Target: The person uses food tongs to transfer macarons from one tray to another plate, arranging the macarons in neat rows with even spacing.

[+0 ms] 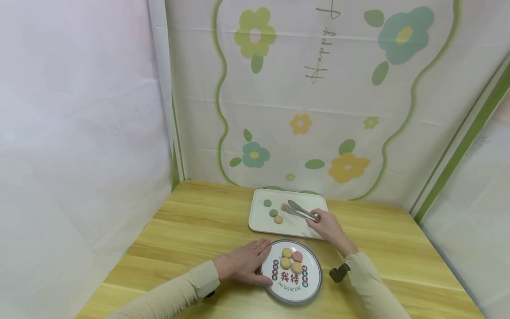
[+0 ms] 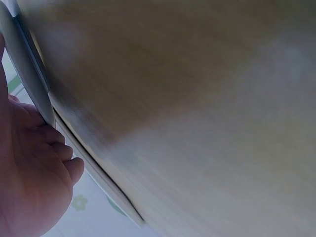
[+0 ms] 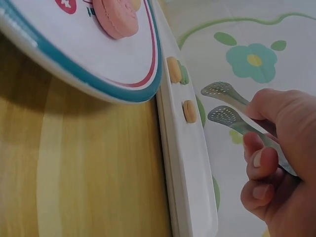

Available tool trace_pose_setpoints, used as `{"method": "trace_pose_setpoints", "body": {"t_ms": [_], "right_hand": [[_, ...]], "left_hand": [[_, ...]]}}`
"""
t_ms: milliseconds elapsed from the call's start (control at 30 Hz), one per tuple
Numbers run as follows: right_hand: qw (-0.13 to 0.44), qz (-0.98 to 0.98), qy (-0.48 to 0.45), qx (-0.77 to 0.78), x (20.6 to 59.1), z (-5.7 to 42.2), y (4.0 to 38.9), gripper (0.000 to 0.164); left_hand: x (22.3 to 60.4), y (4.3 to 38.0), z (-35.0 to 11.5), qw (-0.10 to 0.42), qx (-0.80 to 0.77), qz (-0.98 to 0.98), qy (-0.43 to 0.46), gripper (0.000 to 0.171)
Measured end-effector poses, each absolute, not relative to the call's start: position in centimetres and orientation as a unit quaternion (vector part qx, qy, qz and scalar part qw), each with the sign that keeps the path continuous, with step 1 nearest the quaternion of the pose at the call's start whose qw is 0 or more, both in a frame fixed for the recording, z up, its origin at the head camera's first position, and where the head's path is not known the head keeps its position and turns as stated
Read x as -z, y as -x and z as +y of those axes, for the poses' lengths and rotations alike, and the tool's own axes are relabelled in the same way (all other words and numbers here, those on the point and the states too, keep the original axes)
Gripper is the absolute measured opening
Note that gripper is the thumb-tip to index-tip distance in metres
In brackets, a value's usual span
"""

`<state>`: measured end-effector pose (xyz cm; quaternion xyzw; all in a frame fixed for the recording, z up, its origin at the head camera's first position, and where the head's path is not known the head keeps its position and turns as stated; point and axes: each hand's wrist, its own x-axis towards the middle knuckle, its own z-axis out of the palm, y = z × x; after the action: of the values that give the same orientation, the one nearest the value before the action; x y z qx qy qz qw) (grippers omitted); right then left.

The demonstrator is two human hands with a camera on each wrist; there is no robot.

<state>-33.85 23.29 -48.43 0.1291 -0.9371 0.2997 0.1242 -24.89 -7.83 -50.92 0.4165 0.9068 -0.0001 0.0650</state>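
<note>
While the left hand [image 1: 246, 261] rests against the round plate [image 1: 288, 297], the right hand [image 1: 327, 226] holds perforated tongs [image 1: 303, 210].

Left hand, at the plate's left edge: grip spread, fingers straight, thumb upon the rim; white tray [image 1: 292, 227], on the counter [image 1: 199, 212] beyond the plate: two green macarons [image 1: 267, 203], with two orange macarons [image 1: 278, 219] to their right; round plate: three yellow macarons [image 1: 285, 263] and one pink macaron [image 1: 297, 256], grouped on its far half, beyond red printed characters [image 1: 288, 277]; tongs, above the tray, beyond the plate: ends apart, near the farther orange macaron, contact not determinable; right hand, beyond the plate and to its right: grip pinching the tongs between thumb and fingers.
</note>
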Motion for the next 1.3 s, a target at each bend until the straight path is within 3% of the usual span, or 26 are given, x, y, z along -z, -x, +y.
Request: {"method": "trace_pose_setpoints", "body": {"t_ms": [1300], "right_hand": [[0.085,-0.952,-0.122,-0.266,49.8,22.2,36.3,0.031]], "left_hand": [[50.5,24.7,-7.8,0.079,-0.011,0.908,-0.41,0.107]]}}
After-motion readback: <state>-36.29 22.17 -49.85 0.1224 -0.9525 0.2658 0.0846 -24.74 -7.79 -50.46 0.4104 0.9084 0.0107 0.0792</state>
